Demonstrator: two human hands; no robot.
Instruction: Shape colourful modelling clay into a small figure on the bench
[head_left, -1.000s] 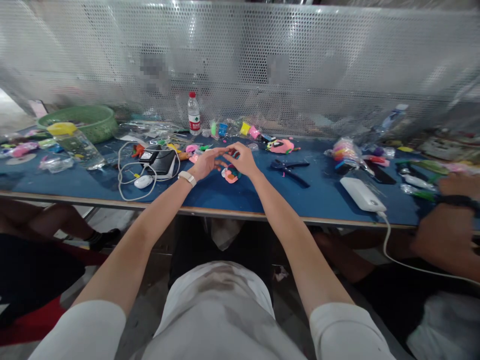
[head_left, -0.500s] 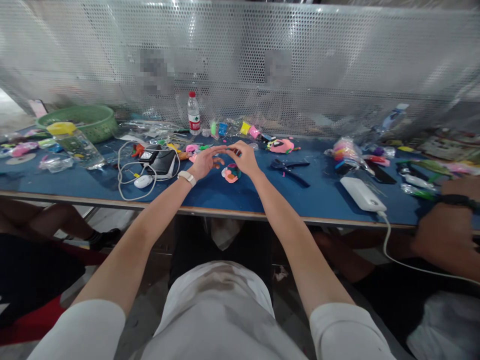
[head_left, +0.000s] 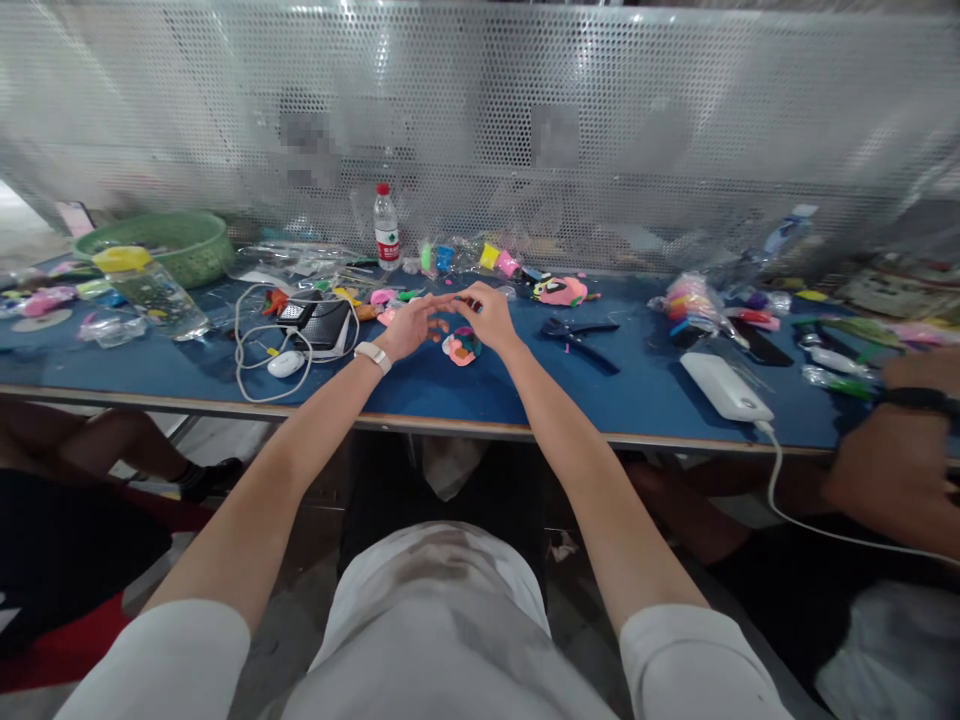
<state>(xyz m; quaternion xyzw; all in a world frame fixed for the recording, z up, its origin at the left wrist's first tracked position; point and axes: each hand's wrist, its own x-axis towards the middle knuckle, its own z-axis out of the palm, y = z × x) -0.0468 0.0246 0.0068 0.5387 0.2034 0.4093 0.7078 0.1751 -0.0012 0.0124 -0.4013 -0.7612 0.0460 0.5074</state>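
Above the blue table, my left hand point(head_left: 411, 328), with a white band at the wrist, has its fingers stretched out and apart. My right hand point(head_left: 489, 312) meets its fingertips, thumb and fingers pinched together. Whatever the pinch contains is too small to make out. Just below the hands, a small multicoloured clay-like piece point(head_left: 462, 350) in pink, white and teal lies on the table. To the right is a pink modelled figure point(head_left: 562, 291) with green and black details. Dark-handled pliers point(head_left: 595, 358) rest nearer to me.
A red-capped water bottle point(head_left: 386, 235) stands at the back. Left are a black box with a white cable point(head_left: 324, 328), a yellow-lidded jug point(head_left: 165, 298) and a green basket point(head_left: 202, 240). A white power bank point(head_left: 724, 388) lies right, near a co-worker's arm point(head_left: 900, 450).
Both hands stay nearly in place, fingertips still meeting; only slight finger movement shows. The clay-like piece and the tools have not moved.
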